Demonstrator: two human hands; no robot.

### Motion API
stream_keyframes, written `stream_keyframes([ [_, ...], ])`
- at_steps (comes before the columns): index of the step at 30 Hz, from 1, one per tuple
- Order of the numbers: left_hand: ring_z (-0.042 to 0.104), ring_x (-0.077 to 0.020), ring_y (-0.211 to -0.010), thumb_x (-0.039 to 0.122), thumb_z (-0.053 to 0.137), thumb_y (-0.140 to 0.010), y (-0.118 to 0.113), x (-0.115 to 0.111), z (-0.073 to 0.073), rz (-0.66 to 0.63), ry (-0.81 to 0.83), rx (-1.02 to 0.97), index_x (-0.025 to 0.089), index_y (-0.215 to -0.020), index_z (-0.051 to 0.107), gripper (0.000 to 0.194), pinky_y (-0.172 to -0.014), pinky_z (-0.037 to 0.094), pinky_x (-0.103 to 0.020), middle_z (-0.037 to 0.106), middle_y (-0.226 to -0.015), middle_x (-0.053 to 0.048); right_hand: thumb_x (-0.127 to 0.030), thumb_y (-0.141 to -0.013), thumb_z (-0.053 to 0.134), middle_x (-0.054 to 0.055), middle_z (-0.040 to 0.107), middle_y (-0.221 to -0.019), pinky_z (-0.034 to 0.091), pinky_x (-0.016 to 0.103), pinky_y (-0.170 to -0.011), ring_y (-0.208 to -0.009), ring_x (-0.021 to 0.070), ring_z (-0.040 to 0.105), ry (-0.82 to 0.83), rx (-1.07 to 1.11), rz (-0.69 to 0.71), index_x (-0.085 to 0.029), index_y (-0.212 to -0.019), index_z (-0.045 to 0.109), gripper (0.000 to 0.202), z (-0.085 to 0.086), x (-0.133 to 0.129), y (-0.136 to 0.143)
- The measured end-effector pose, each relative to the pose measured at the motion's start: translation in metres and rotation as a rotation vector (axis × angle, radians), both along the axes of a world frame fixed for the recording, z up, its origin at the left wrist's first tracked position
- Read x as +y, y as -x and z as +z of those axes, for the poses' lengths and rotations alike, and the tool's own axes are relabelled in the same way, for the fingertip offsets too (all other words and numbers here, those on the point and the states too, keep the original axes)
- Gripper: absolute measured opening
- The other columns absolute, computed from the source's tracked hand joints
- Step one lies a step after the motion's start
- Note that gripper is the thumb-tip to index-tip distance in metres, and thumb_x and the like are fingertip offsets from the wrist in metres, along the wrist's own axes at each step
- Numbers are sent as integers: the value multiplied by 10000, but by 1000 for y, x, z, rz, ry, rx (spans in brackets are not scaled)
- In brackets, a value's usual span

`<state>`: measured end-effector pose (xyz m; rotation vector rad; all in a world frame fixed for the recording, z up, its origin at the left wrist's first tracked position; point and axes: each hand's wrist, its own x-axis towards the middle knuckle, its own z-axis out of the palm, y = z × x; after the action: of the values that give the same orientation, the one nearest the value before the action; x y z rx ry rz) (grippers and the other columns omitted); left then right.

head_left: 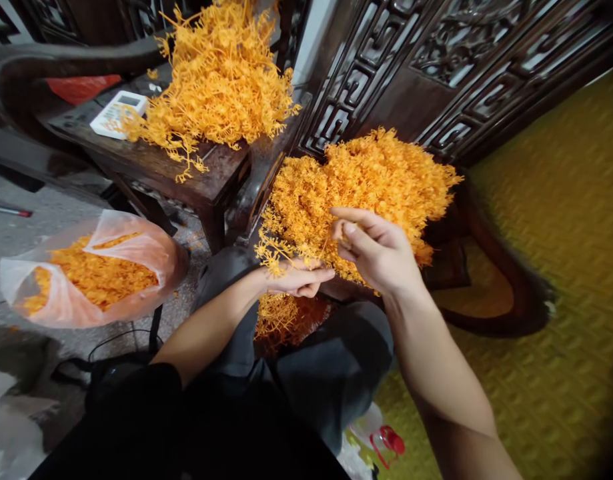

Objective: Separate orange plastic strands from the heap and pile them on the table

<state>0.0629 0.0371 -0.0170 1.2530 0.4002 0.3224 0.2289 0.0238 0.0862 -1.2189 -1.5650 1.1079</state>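
My left hand holds a small orange plastic sprig with branching tips, just in front of a big heap of the same orange sprigs on a dark seat. My right hand is raised beside it, its thumb and fingers pinched on a thin piece of that sprig. More orange pieces lie below, between my knees.
A second orange heap rests on a dark wooden table beside a white calculator. A clear plastic bag holding orange bits sits on the floor at left. Carved dark furniture stands behind; a yellow woven mat lies right.
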Motion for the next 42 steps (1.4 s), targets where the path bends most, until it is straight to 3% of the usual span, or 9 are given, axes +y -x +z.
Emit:
stream_keyframes([
  [3,285,-51,-371,704,505,-935,-1,-1,3,13,-64,74,184,-520,448,668,-386,170,-234,410,-445,28,-508,-953,654,87,754,-1097,539,353,-721,-848,205,695,-103,-412,93,-230,-1266,715,423,-2,-5,6],
  [7,278,-52,-350,727,566,-886,-3,-2,2,5,-50,75,191,-479,421,688,-380,156,-236,387,-410,27,-430,-933,689,79,742,-903,533,375,-774,-803,216,686,-170,-671,195,-205,-945,766,239,-8,2,12],
  [14,279,-49,-362,736,513,-922,-6,-2,-11,-9,18,-48,187,-534,436,677,-406,167,-232,364,-408,50,-546,-941,657,5,649,-863,408,236,-469,-595,102,537,-329,308,-358,-238,-826,534,351,7,26,-8],
  [22,291,-54,-386,722,547,-906,-1,-2,0,-19,-27,110,184,-573,457,639,-402,154,-229,398,-467,44,-366,-1049,533,41,610,-865,486,296,-637,-697,139,567,-231,-418,231,-222,-1238,691,286,5,-15,-2],
  [28,289,-57,-405,460,574,-944,-4,-3,-8,-31,-57,199,186,-528,407,526,-413,146,-220,360,-457,45,-335,-1034,554,83,602,-937,494,328,-722,-806,181,604,-273,-803,435,-176,-1172,738,280,-6,-19,2],
  [31,270,-53,-403,464,608,-939,-6,-6,-9,-88,20,142,191,-602,429,469,-416,152,-217,364,-459,64,-306,-1013,596,61,606,-861,485,310,-678,-749,158,596,-342,-692,280,-172,-929,711,195,-11,-19,4],
  [36,241,-48,-385,668,695,-846,-6,-10,-7,-149,174,-36,227,-784,412,528,-401,141,-218,391,-480,104,-322,-997,632,18,577,-861,442,253,-494,-622,109,541,-510,39,-343,-215,-862,615,173,12,-20,3],
  [39,259,-48,-389,695,685,-840,-3,-10,-1,-158,129,-50,224,-802,412,546,-406,160,-214,393,-482,111,-324,-970,670,79,668,-1144,530,285,-545,-779,153,660,-468,85,-250,-210,-883,647,144,22,-24,3],
  [42,284,-52,-404,670,656,-878,-1,-10,6,-165,54,-40,219,-807,417,516,-423,196,-216,405,-490,108,-352,-966,680,65,717,-1046,507,273,-537,-684,131,640,-268,-22,-82,-210,-994,702,146,15,-28,6],
])
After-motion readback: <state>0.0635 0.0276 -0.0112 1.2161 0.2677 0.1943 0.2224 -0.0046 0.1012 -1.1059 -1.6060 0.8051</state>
